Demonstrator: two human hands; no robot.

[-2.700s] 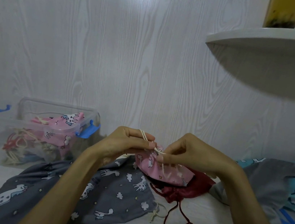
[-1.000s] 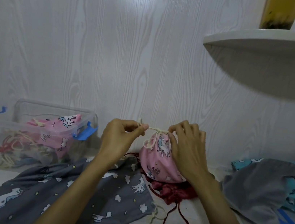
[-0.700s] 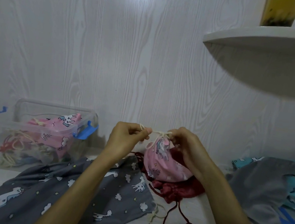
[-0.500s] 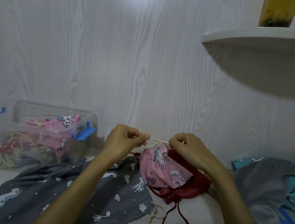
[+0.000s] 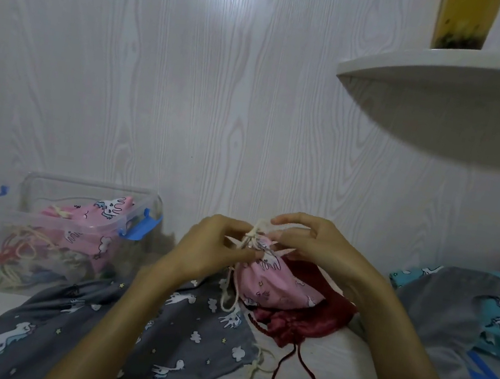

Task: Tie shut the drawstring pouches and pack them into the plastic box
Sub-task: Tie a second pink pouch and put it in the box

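A pink unicorn-print pouch [image 5: 280,285] lies in the middle, on top of a dark red pouch [image 5: 310,320]. Its mouth is gathered, and a cream drawstring [image 5: 251,237] stands knotted above it, with loose ends hanging down its left side. My left hand [image 5: 214,248] pinches the cord at the knot from the left. My right hand [image 5: 308,245] pinches it from the right, with its index finger stretched over the top. The clear plastic box [image 5: 144,203] with blue clips stands at the left and holds another pink pouch [image 5: 89,224] and tangled cords.
A large grey unicorn-print pouch [image 5: 183,337] lies flat in front, under my left forearm. Grey and teal pouches [image 5: 462,312] pile up at the right beside a blue clip [image 5: 484,366]. A white shelf [image 5: 451,70] juts from the wall above right.
The hands, held apart and pulling the cord taut half a second ago, have come together over the pouch mouth. The cord ends now hang loose on the left, and the pouch has sunk lower.
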